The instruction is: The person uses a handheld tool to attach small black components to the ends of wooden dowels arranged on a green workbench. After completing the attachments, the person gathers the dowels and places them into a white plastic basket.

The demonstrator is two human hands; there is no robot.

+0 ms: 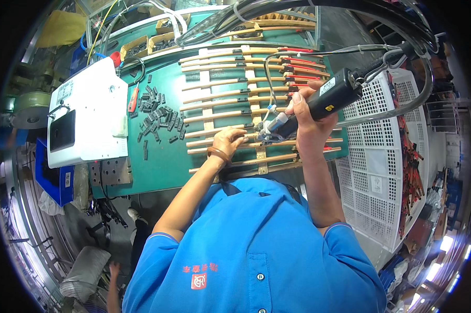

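My right hand [312, 124] is wrapped around a black powered screwdriver [335, 95]. Its metal head [273, 128] points down and left, close over a wooden stick [200, 142] in the nearer part of a row. On that stick, just left of the screwdriver head, rest the bent fingers of my left hand [228, 142]; they appear closed on it. The tip of the screwdriver is hard to make out among the fittings. Several similar sticks lie side by side across pale wooden crossbars [208, 109], carrying small black parts, some with red ends at the right.
Loose black clips [160, 117] are heaped on the green table [162, 167], beside a red-handled tool [133, 99]. A white machine [84, 115] stands left. White plastic baskets [368, 156] with red-and-black pieces stand right. Cables and a hose [392, 112] arch overhead. Another person's hand [114, 268] shows lower left.
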